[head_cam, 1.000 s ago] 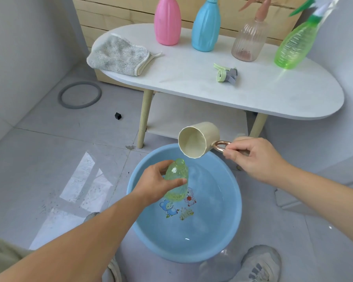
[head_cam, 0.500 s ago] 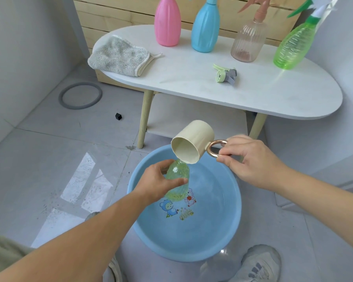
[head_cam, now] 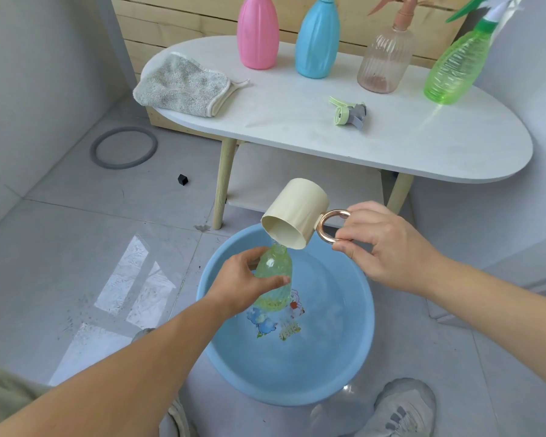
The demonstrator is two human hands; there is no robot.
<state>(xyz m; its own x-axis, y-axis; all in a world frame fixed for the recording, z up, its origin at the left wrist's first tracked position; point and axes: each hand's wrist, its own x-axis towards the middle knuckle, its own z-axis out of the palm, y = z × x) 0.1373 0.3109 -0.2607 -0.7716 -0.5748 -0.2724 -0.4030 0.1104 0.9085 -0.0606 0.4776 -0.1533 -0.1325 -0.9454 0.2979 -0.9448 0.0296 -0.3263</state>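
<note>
Two hands work over a round blue plastic basin (head_cam: 312,373) that sits on glossy grey floor tiles. The left hand (head_cam: 243,280) is wrapped round a small translucent green bottle (head_cam: 276,272), which is ribbed, uncapped and held roughly upright over the far side of the basin, thumb in front and fingers behind. The right hand (head_cam: 383,247) pinches the rose-gold ring handle (head_cam: 328,228) of a smooth cream cup (head_cam: 297,216). The cup is tipped mouth-down, its lip right at the bottle's neck. Water lies in the basin over a cartoon print on the bottom. Beyond the basin stands a white oval table (head_cam: 297,130) on pale wooden legs, with its rounded front edge behind the cup. On it stand a pink bottle (head_cam: 258,33), a blue bottle (head_cam: 317,39), a clear ribbed bottle (head_cam: 385,61) and a green spray bottle (head_cam: 454,67). A loose spray head (head_cam: 349,111) lies there too, and a fluffy grey cloth (head_cam: 180,86) lies at the left edge. Open floor lies left of the basin, bearing a grey ring (head_cam: 123,147). A grey shoe (head_cam: 401,408) sits just beside the basin's near rim.
</note>
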